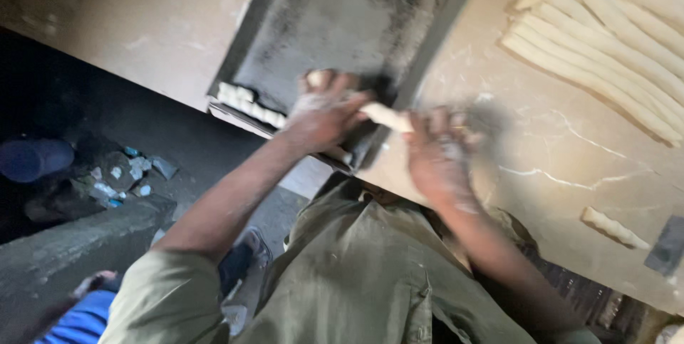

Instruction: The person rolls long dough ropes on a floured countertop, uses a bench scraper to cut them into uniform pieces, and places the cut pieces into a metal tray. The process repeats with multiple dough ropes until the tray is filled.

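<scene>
Both hands grip one short dough stick (383, 116) over the near corner of the dark baking tray (342, 23). The left hand (324, 112) has its fingers clamped on one end, and the right hand (436, 152) has its fingers closed on the other. The tray overhangs the worktop (541, 152) edge, so a push could tip it. The soft stick may stretch or snap. More dough sticks (605, 38) lie at two o'clock.

Pale stone worktop (541, 137), dark baking tray (342, 23), dough ropes (605, 38), dough piece (614, 228)
</scene>
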